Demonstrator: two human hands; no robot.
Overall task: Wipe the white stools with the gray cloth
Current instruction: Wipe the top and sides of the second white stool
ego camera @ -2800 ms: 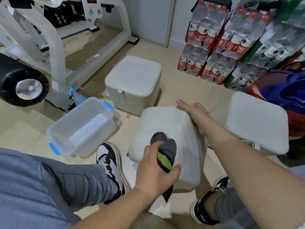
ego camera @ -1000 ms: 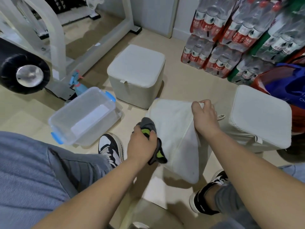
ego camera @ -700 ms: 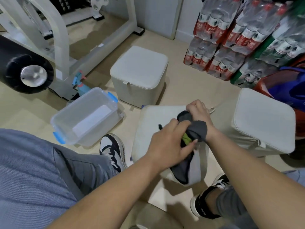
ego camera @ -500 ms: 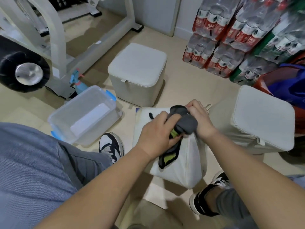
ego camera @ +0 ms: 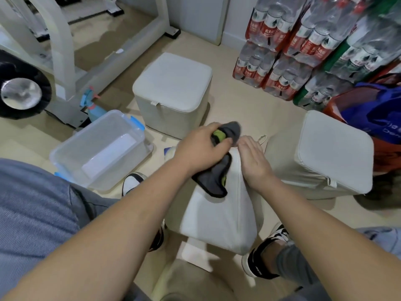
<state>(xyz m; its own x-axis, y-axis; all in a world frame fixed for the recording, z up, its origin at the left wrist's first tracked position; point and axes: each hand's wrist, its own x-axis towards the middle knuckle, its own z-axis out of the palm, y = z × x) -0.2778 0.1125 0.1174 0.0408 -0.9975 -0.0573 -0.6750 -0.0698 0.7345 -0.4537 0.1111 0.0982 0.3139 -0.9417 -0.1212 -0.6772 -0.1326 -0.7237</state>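
Cloth point(ego camera: 213, 172) bunched in left hand point(ego camera: 198, 148)

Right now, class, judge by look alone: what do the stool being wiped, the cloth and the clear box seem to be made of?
Stool being wiped: probably off-white woven fabic over padding; matte, with a stitched seam and soft rounded corners.
Cloth: likely microfibre or similar soft textile; gray, matte, with a yellow-green part, crumpling limply in the left hand.
Clear box: plastic, glossy and see-through, with blue clips.
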